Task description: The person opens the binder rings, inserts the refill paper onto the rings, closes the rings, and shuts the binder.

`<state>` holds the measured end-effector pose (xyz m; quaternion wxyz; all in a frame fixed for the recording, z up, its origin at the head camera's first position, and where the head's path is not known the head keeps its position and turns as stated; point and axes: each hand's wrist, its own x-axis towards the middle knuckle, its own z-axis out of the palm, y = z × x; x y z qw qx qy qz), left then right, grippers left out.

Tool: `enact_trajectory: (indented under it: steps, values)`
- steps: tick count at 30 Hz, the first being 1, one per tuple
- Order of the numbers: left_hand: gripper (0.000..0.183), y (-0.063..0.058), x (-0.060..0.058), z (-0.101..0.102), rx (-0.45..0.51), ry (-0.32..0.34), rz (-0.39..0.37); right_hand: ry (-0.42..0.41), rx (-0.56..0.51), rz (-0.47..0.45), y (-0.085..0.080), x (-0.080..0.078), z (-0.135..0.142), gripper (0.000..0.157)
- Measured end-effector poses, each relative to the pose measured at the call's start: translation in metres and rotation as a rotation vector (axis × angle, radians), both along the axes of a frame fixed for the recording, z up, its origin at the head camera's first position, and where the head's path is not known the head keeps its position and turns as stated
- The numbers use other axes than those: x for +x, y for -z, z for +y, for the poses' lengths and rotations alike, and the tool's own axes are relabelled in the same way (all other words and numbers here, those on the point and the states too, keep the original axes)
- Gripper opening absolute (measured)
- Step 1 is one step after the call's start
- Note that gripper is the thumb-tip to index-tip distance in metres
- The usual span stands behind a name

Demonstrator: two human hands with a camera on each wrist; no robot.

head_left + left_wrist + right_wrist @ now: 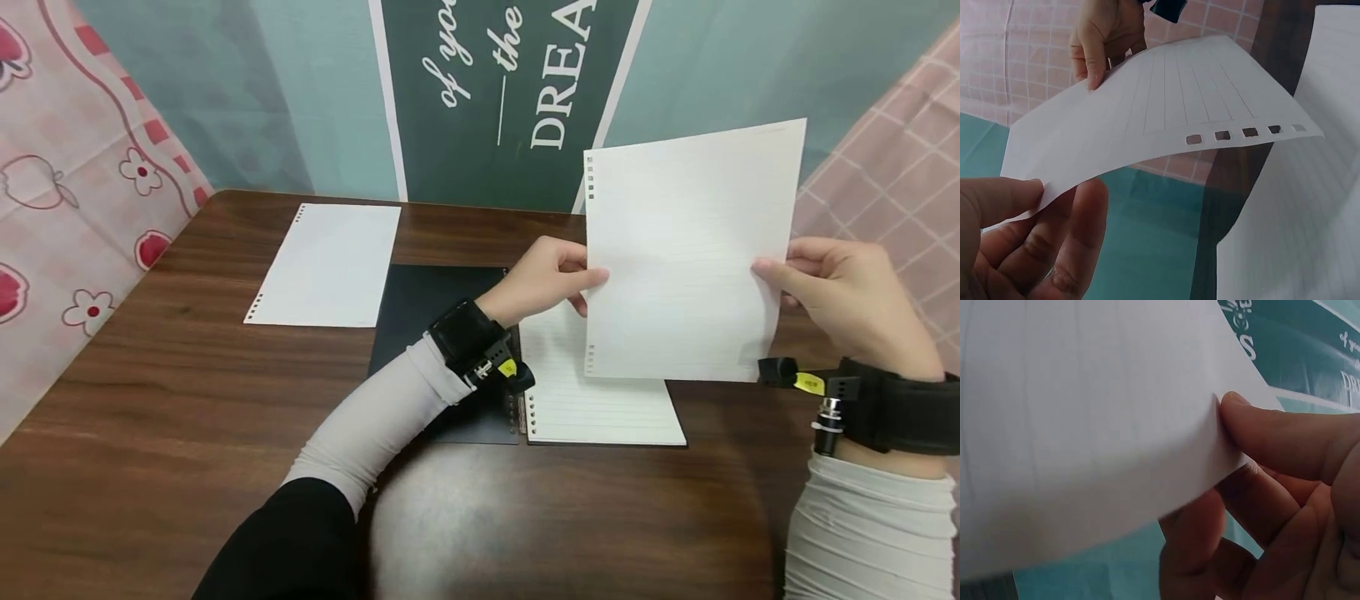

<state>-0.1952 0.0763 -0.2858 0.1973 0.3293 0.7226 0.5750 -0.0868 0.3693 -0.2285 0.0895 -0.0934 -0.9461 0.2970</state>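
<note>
A loose-leaf sheet (690,250), faintly lined and punched along its left side, is held up between both hands. My left hand (546,279) pinches its holed edge between thumb and fingers. At the opposite edge my right hand (855,292) pinches it the same way, thumb on the near face. In the left wrist view the sheet (1147,106) bows between the hands. Below and behind it lies an open ring binder with a black cover (442,317) and lined paper (600,412) on its right side; the raised sheet and left forearm hide part of it.
Another punched sheet (330,267) lies flat on the brown wooden table (187,375), left of the binder. A teal cloth with lettering (495,100) hangs behind the table. Pink patterned cloth (75,183) flanks the left side, pink checked cloth (892,167) the right.
</note>
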Motion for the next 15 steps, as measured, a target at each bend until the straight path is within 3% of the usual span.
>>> enact_trajectory:
  steps: [8,15]
  values:
    - [0.016,-0.003,-0.006,-0.025,0.028,-0.049,0.040,-0.094,-0.028,0.006,0.004,-0.006,-0.017,0.021]
    - [0.017,-0.007,-0.005,-0.034,0.007,-0.064,0.041,-0.154,-0.042,0.010,0.008,-0.007,-0.025,0.024]
